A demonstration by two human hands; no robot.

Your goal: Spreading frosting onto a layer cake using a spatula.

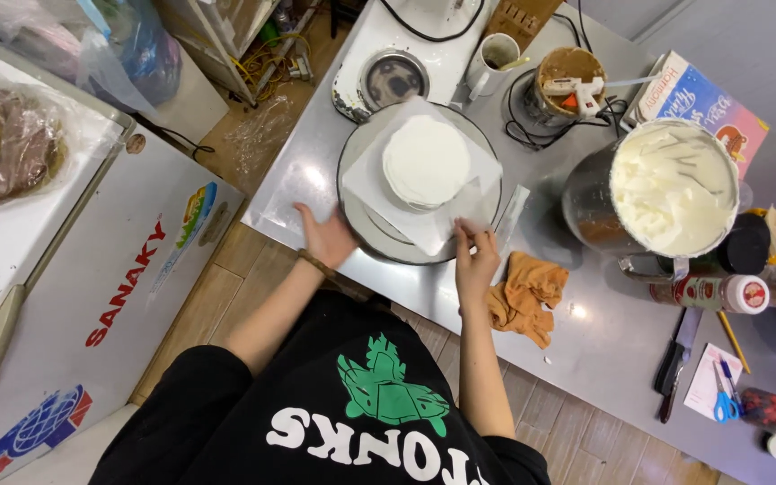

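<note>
On turntable [365, 229], round white frosted cake [425, 162].

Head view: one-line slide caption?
Left hand and right hand at the turntable edge, white cake on paper, cream bowl alongside.

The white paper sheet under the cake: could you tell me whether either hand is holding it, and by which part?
The right hand pinches the paper sheet at its near corner; the left hand rests flat by the turntable edge.
</note>
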